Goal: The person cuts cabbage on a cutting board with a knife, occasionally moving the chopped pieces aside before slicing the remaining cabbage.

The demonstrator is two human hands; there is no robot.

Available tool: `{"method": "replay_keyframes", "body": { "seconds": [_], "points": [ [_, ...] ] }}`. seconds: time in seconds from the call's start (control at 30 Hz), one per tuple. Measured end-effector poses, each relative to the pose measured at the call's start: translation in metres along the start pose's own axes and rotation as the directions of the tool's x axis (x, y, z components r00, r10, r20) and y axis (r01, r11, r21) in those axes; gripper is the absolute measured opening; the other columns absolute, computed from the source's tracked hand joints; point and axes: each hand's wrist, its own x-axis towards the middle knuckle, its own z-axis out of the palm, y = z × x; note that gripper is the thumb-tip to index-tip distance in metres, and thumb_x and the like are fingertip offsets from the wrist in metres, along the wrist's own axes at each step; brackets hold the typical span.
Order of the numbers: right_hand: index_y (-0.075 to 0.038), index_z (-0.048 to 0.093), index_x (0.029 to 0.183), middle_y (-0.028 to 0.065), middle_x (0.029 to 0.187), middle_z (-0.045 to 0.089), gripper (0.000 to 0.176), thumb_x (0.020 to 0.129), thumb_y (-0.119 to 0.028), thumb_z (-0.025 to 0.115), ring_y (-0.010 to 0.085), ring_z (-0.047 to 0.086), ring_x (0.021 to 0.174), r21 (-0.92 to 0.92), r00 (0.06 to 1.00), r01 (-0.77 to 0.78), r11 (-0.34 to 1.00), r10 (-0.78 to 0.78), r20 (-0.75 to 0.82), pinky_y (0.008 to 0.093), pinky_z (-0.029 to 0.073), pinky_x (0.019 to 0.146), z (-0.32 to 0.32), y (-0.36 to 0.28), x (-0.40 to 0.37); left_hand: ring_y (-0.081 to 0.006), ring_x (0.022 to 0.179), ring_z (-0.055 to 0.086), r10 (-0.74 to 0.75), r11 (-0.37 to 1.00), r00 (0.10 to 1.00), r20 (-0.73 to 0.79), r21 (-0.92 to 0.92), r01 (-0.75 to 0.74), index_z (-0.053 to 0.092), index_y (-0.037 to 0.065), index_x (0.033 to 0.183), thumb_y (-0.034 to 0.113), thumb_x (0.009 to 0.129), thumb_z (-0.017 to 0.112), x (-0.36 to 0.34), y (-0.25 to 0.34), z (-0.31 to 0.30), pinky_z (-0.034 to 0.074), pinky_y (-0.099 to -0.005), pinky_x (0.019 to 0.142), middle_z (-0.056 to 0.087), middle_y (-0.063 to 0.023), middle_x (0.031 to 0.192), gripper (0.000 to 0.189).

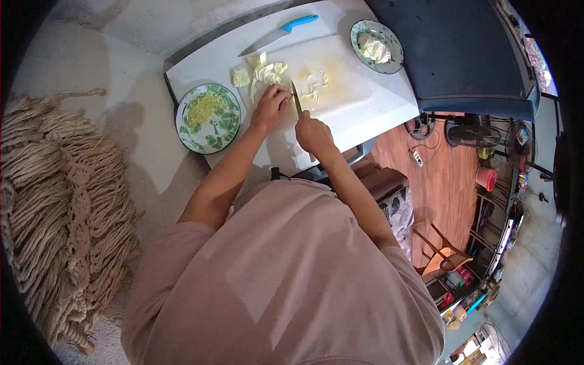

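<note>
The right hand was closed tight round the handle of a knife, blade pointing away from the body & edge down on the white cutting board. The left hand lay just beside the blade, fingers curled, pressing on pale cabbage pieces (fingertips partly hidden, so exact contact unclear). Cut shreds sat on the blade's other side. Left of the hands: a green plate w/ shredded cabbage. Far edge: a blue-handled knife, untouched, & a 2nd plate w/ cabbage chunks.
</note>
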Motion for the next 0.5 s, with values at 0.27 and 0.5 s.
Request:
{"method": "replay_keyframes", "body": {
  "seconds": [0.27, 0.5],
  "points": [
    [0.003, 0.045, 0.106, 0.0290, 0.083, 0.071, 0.023, 0.099, -0.019, 0.045, 0.0423, 0.073, 0.079, -0.067, 0.993, 0.035, 0.997, -0.042, -0.113, 0.0480, 0.060, 0.070, 0.031, 0.004, 0.021, -0.0337, 0.102, 0.060, 0.009, 1.000, 1.000, -0.013, -0.021, -0.010, 0.066, 0.002, 0.098, 0.003, 0.091, 0.063, 0.001, -0.002, 0.001, 0.050, -0.0425, 0.089, 0.061, -0.0121, 0.104, 0.007],
    [0.002, 0.046, 0.108, 0.0291, 0.085, 0.071, 0.026, 0.100, -0.022, 0.044, 0.0456, 0.072, 0.082, -0.004, 0.987, -0.016, 1.000, 0.016, -0.160, 0.0525, 0.058, 0.075, 0.020, 0.010, 0.027, -0.0340, 0.100, 0.061, 0.054, 0.998, 0.998, -0.027, -0.017, -0.055, 0.065, 0.002, 0.098, 0.003, 0.091, 0.064, 0.002, -0.011, 0.004, 0.051, -0.0422, 0.088, 0.061, -0.0123, 0.102, 0.007]
  ]
}}
